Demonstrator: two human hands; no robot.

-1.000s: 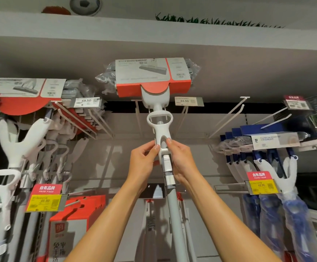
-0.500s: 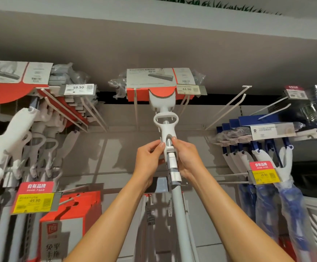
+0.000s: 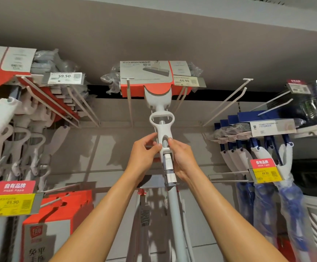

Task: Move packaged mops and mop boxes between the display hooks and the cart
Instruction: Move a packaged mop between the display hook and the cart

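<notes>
Cart out of frame; mop pole's lower end cut off at the bottom edge, and the plastic-wrapped mop head mostly hidden behind its red-and-grey card sleeve, print on the card too small to read. Left hand (image 3: 144, 154) and right hand (image 3: 182, 157) reach up together, fingertips curled in from either side and pinching the white wringer handle of the packaged mop (image 3: 161, 129) just below its oval loop; right palm lies along the pole joint under the handle. Mop sits directly between and above the fingers, head up under the grey overhang, card sleeve level with the tips of the display hooks (image 3: 227, 103). One hook rod runs down just left of the card, two more cross behind the 44.90 price tag (image 3: 188, 80) at the card's right corner. Bare hooks to the right of the fingers, then blue-packaged mops (image 3: 263, 129) further right. White mops (image 3: 21, 129) hang well left of the fingers, red mop boxes (image 3: 59, 214) below left. Open wall panel straight behind both hands
</notes>
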